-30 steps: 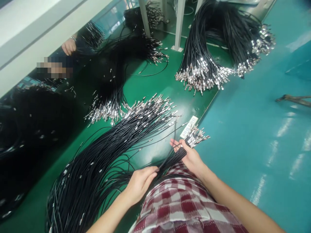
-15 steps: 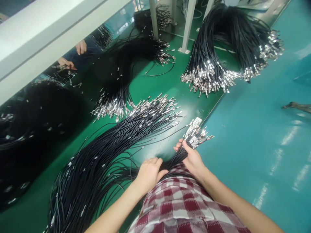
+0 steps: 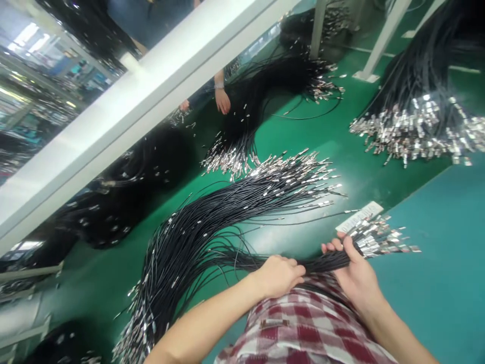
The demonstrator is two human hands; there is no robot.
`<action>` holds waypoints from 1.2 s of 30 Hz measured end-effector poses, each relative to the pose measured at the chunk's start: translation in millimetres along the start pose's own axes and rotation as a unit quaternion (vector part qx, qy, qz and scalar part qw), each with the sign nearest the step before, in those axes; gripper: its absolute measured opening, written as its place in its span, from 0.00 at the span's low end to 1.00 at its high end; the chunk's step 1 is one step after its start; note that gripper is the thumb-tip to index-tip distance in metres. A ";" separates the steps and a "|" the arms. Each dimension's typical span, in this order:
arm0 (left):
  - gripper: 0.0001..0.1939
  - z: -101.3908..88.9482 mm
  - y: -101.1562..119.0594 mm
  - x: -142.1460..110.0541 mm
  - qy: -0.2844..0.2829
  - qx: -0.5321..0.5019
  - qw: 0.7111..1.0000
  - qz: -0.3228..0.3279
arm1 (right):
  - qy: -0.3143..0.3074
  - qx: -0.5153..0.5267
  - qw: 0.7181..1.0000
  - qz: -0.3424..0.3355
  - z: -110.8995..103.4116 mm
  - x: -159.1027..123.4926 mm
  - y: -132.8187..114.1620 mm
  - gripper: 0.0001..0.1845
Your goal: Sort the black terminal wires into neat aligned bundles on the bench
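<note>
Across my lap runs a bundle of black cables [image 3: 326, 262] with shiny metal terminals [image 3: 382, 236] fanned out at its right end. My right hand [image 3: 356, 273] is closed round the bundle just behind those terminals, thumb on top. A white printed tag [image 3: 359, 216] sticks up beside the terminals. Further left, my left hand [image 3: 279, 276] is curled over the same bundle, its fingertips partly hidden. Left of it the cables run into a larger pile of black cables [image 3: 189, 242] with terminals at both ends.
A white frame rail [image 3: 125, 106] crosses the upper left. Behind it another person's hand [image 3: 222, 100] hangs beside more dark cables [image 3: 261, 86]. A thick cable heap [image 3: 413, 91] lies at upper right near a white metal leg [image 3: 382, 43]. The floor [image 3: 447, 217] is green and blue-green.
My view has swung left, so everything sits further right. The tag now shows more of its length. Both my hands keep hold of the bundle. The other person's hands have moved apart.
</note>
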State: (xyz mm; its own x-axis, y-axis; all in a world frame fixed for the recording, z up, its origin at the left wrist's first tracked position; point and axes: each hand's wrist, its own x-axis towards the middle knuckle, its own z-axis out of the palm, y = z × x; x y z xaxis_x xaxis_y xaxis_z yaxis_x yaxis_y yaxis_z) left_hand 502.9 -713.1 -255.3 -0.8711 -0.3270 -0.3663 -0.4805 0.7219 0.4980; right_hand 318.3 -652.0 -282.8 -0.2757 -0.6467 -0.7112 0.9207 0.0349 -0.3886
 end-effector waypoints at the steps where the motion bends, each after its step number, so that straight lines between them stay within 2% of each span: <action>1: 0.14 -7.0 -11.7 1.0 0.024 0.001 1.000 -0.017 | -0.014 0.010 1.000 0.001 0.5 -1.0 0.1 0.18; 3: 0.14 -29.7 -49.3 1.1 0.134 0.010 0.985 -0.111 | -0.028 0.028 0.999 0.009 1.6 -3.1 0.1 0.18; 5: 0.10 -57.7 -99.1 -3.1 0.275 0.043 0.926 -0.255 | -0.023 0.037 0.999 0.022 2.7 -4.1 0.0 0.19; 6: 0.07 -70.6 -124.4 -6.6 0.315 0.064 0.894 -0.312 | -0.019 0.040 0.999 0.028 3.3 -4.0 0.0 0.19; 7: 0.04 -81.2 -147.7 -10.3 0.331 0.077 0.871 -0.354 | -0.017 0.042 0.998 0.033 3.9 -3.5 0.1 0.19; 8: 0.02 -88.9 -167.6 -14.0 0.328 0.081 0.866 -0.369 | -0.015 0.045 0.998 0.036 4.6 -2.6 0.3 0.18; 10: 0.00 -96.0 -194.8 -20.3 0.301 0.070 0.884 -0.350 | -0.013 0.051 0.998 0.038 6.0 0.0 0.7 0.18; 12: 0.02 -95.9 -205.3 -26.5 0.285 0.034 0.909 -0.302 | -0.011 0.058 0.997 0.041 7.3 2.8 0.9 0.17; 15: 0.04 -94.8 -196.9 -41.9 0.322 -0.063 0.905 -0.270 | -0.008 0.064 0.997 0.051 8.5 5.7 0.2 0.17; 17: 0.07 -97.4 -178.7 -57.9 0.350 -0.162 0.883 -0.268 | -0.006 0.064 0.996 0.058 8.8 6.7 -0.8 0.18; 19: 0.09 -100.6 -152.7 -74.6 0.349 -0.234 0.868 -0.265 | -0.006 0.059 0.996 0.063 9.2 7.4 -1.8 0.18; 21: 0.09 -100.0 -123.2 -85.8 0.295 -0.239 0.888 -0.260 | -0.012 0.051 0.997 0.064 9.9 8.6 -2.3 0.17; 22: 0.08 -97.0 -109.2 -87.3 0.243 -0.217 0.909 -0.261 | -0.017 0.047 0.997 0.064 10.5 9.4 -2.4 0.17; 24: 0.06 -84.6 -86.9 -79.8 0.094 -0.158 0.946 -0.265 | -0.026 0.044 0.997 0.059 11.6 11.3 -2.3 0.17; 26: 0.06 -65.5 -74.1 -57.6 -0.052 -0.103 0.957 -0.264 | -0.030 0.046 0.997 0.054 12.0 13.5 -2.0 0.19; 28: 0.07 -44.7 -68.6 -22.8 -0.121 -0.070 0.956 -0.257 | -0.025 0.051 0.997 0.046 11.2 15.1 -1.7 0.20; 30: 0.08 -28.0 -65.4 19.4 -0.107 -0.086 0.958 -0.253 | -0.016 0.059 0.997 0.038 9.0 15.6 -1.1 0.21; 32: 0.09 -18.7 -60.4 60.8 -0.065 -0.174 0.950 -0.252 | -0.008 0.066 0.997 0.030 5.6 14.9 -0.1 0.21; 34: 0.10 -17.5 -53.3 92.8 -0.046 -0.311 0.917 -0.245 | -0.001 0.075 0.997 0.025 1.2 13.3 1.4 0.21; 36: 0.14 -22.6 -46.7 108.2 -0.021 -0.429 0.877 -0.217 | 0.005 0.085 0.996 0.021 -3.7 11.9 2.9 0.20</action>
State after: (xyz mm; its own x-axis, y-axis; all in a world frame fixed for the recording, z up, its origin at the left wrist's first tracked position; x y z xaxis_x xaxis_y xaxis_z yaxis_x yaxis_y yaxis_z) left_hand 428.8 -796.0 -300.5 -0.5922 -0.4221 -0.6863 -0.6804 -0.1942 0.7066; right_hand 316.6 -656.9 -294.5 -0.2373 -0.6392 -0.7315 0.9649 -0.0678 -0.2538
